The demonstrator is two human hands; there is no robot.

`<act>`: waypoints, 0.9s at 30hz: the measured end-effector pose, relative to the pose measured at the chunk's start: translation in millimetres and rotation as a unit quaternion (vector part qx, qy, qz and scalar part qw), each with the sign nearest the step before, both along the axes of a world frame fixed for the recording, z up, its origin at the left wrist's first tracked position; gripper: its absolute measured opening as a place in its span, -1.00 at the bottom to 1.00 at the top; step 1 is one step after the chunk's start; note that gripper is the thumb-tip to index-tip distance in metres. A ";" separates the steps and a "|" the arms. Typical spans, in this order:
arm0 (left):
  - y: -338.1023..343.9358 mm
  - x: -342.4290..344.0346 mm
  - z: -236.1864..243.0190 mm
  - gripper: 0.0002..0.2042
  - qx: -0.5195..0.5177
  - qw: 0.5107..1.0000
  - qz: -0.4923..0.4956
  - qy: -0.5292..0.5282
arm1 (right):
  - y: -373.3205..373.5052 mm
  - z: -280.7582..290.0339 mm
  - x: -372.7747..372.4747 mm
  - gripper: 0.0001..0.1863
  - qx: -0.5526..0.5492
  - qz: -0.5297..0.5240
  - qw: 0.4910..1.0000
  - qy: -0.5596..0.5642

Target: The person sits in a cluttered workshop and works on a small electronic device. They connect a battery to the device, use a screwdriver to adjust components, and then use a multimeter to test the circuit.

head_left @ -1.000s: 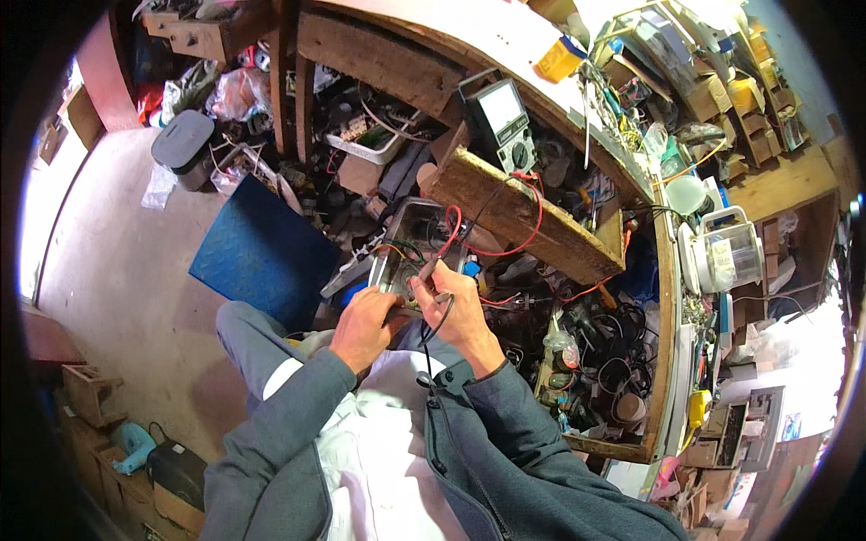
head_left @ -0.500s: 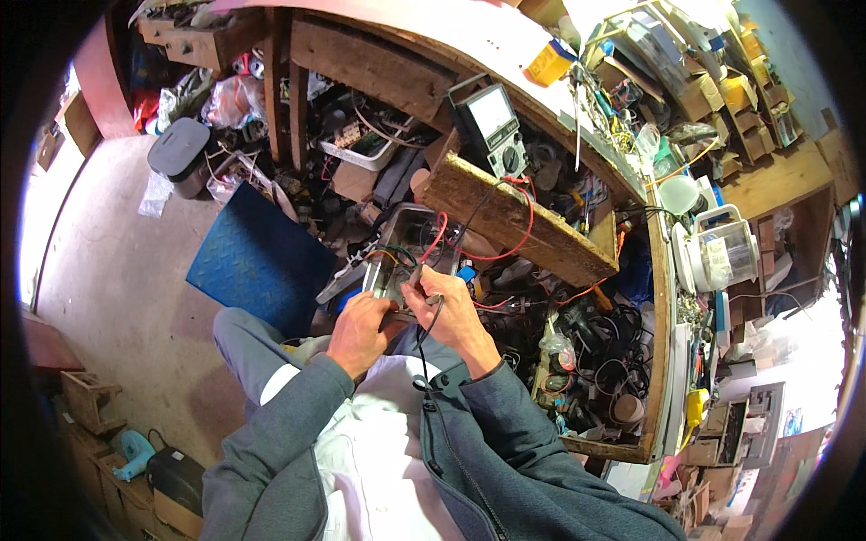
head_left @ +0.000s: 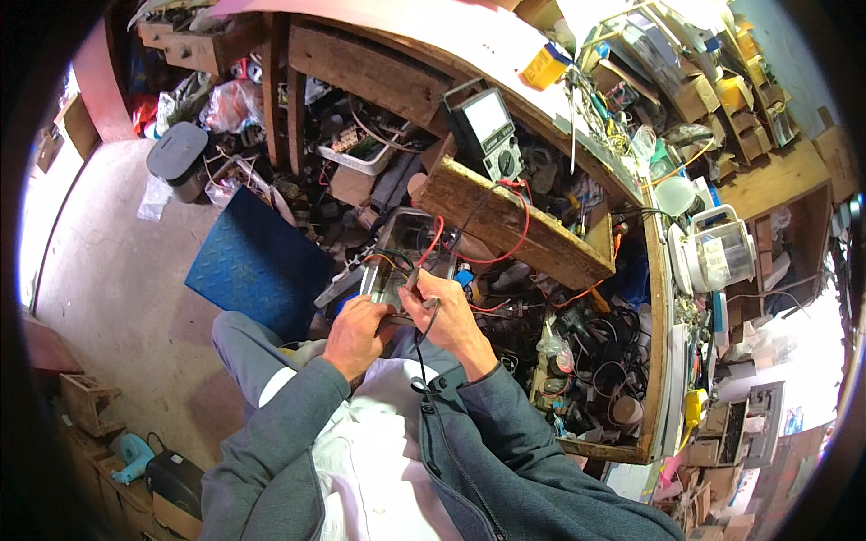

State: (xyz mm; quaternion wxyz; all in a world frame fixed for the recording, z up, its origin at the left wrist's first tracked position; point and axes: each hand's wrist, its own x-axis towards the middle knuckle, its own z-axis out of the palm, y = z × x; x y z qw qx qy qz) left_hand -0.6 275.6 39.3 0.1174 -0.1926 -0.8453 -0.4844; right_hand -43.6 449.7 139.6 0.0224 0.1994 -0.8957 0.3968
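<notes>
Grey sleeves frame the near edge, and both your hands meet just above your lap. Your left hand [head_left: 359,326] is closed around the near edge of a clear, box-shaped unit [head_left: 403,261] with wiring inside, steadying it. Your right hand [head_left: 448,317] is curled shut on a black test probe [head_left: 424,302], its tip pressed at the near end of that unit; exactly which contact it touches is too small to tell.

From the probes, a red lead [head_left: 519,225] and a black lead [head_left: 469,216] run up over a rough wooden plank [head_left: 514,225] to an analogue multimeter [head_left: 487,131] propped upright beyond it, its dial facing you.

I judge you are mid-measurement: the meter is wired and a probe placed, but the unit lies open and nothing looks reassembled, so the checking itself remains.

Left of the unit lies a blue chequered metal plate [head_left: 257,266] on the floor. Farther right, the cluttered counter [head_left: 663,298] carries cables and a white lantern-like lamp [head_left: 717,252].
</notes>
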 end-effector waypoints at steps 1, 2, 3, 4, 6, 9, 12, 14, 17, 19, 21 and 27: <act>0.5 -0.1 0.2 -0.74 0.001 1.000 0.000 0.003 | -0.1 -0.5 -0.3 -0.79 -0.002 -0.002 1.000 -0.002; 0.4 -0.2 0.5 -0.73 0.002 1.000 0.001 0.006 | -0.3 -1.1 -0.4 -0.79 -0.004 -0.003 1.000 -0.003; 0.4 -0.2 0.6 -0.73 0.003 1.000 0.002 0.009 | 0.0 -2.1 -0.3 -0.79 -0.001 -0.005 1.000 -0.003; 0.8 0.2 0.3 -0.73 0.003 1.000 0.005 0.007 | 0.4 -3.4 -0.3 -0.78 0.002 -0.006 1.000 -0.003; 2.0 0.7 -0.1 -0.72 0.005 1.000 0.013 0.003 | 0.2 -3.2 -0.4 -0.78 0.007 -0.006 1.000 -0.003; 2.3 0.4 3.5 -0.72 -0.003 1.000 0.012 -0.005 | -0.1 -1.6 -0.3 -0.78 0.010 -0.003 1.000 -0.004; 3.9 -0.6 9.2 -0.73 -0.013 1.000 0.004 -0.022 | 0.7 -1.2 -0.1 -0.78 0.005 0.001 1.000 -0.002; 4.8 -0.1 8.8 -0.74 -0.009 1.000 0.008 -0.009 | 1.0 -1.4 0.4 -0.79 0.005 0.003 1.000 -0.001; 5.2 0.5 3.8 -0.74 -0.009 1.000 0.012 0.000 | 2.4 -5.5 -1.0 -0.79 0.005 0.010 1.000 0.010; 3.5 0.8 1.6 -0.74 -0.010 1.000 0.008 0.003 | 1.5 -3.4 0.2 -0.80 0.002 0.008 1.000 0.008; 1.3 0.1 1.5 -0.73 -0.011 1.000 0.000 0.008 | 1.1 -3.0 0.5 -0.80 -0.002 0.007 1.000 0.010; 0.3 -1.3 -2.7 -0.73 -0.014 1.000 -0.007 0.015 | 1.2 -6.0 -0.3 -0.81 -0.013 0.006 1.000 0.013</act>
